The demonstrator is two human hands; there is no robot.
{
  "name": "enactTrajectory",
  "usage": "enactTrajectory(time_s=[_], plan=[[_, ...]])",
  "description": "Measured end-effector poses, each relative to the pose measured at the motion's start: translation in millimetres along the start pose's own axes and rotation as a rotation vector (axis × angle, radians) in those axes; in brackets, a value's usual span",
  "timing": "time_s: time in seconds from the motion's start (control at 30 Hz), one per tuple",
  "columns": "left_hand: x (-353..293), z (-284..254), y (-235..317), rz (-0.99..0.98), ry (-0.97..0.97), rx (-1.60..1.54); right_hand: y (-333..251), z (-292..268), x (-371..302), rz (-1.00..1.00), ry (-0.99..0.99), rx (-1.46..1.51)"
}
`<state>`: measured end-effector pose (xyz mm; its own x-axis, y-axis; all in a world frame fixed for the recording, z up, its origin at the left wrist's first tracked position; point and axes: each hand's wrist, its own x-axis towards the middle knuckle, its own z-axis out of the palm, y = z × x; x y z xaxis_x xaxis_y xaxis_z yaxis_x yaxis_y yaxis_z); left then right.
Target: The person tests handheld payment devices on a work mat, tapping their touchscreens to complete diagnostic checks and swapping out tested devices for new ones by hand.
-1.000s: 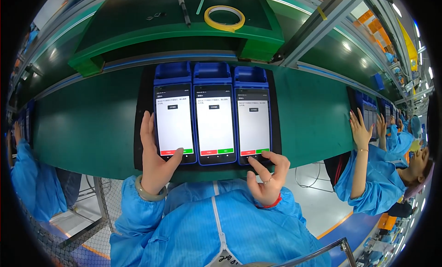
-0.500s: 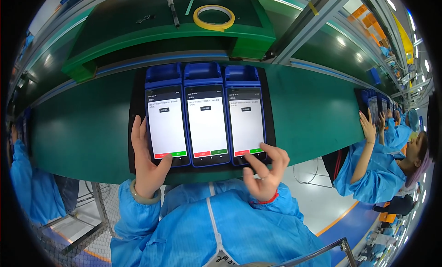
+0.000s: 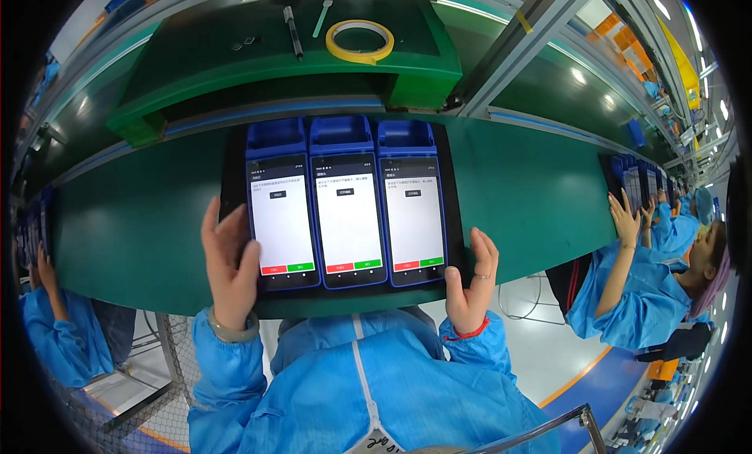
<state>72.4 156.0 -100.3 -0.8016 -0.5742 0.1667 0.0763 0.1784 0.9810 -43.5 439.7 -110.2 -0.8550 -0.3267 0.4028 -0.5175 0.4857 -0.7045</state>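
Three blue handheld payment terminals lie side by side with lit white screens: a left terminal [image 3: 283,223], a middle terminal [image 3: 348,227] and a right terminal [image 3: 413,227]. Each screen has a red and a green button along its bottom, and an open blue bay tops each one. Under them is a black mat [image 3: 234,168]. My left hand [image 3: 231,258] is open beside the left terminal, its thumb near that terminal's lower left edge. Next to the right terminal's lower right corner, my right hand [image 3: 473,285] is open, fingers up and thumb apart. Neither hand holds anything.
Behind the terminals a green raised shelf [image 3: 266,78] carries a yellow tape roll [image 3: 360,43], a black pen [image 3: 293,32] and a pale green stick tool [image 3: 322,19]. A metal post [image 3: 501,50] rises at right. Co-workers in blue sit at both sides of the green bench [image 3: 533,188].
My right hand has drawn off the right terminal's screen to its right side. My left thumb has left the left terminal's buttons. The left screen's text differs, and the middle green button is brighter.
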Motion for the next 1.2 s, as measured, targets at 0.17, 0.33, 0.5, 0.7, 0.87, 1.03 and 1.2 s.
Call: enactTrajectory(time_s=[0.17,0.33,0.5,0.7,0.87,1.03,1.2], plan=[[5.2,-19.2,-15.4,0.059,0.137,0.343,12.4,7.9,-2.6,0.112,0.014,0.125],[1.6,-19.7,-6.6,-0.106,0.160,0.143,10.2,8.9,2.1,0.186,0.020,0.247],[-20.7,-13.1,-3.0,-0.066,0.158,0.105,13.5,2.5,5.2,0.165,-0.017,0.218],[-19.0,1.5,4.5,0.083,0.052,0.149,5.9,-1.4,19.0,0.079,-0.067,0.257],[-13.1,18.3,8.5,-0.045,-0.009,-0.107,1.3,7.5,20.0,0.115,-0.216,0.634],[-6.4,17.4,11.6,-0.105,-0.016,-0.148,0.8,5.6,13.0,0.016,-0.227,0.574],[-11.8,11.8,13.2,-0.103,-0.031,-0.108,-1.2,0.7,4.5,-0.070,-0.236,0.502]])
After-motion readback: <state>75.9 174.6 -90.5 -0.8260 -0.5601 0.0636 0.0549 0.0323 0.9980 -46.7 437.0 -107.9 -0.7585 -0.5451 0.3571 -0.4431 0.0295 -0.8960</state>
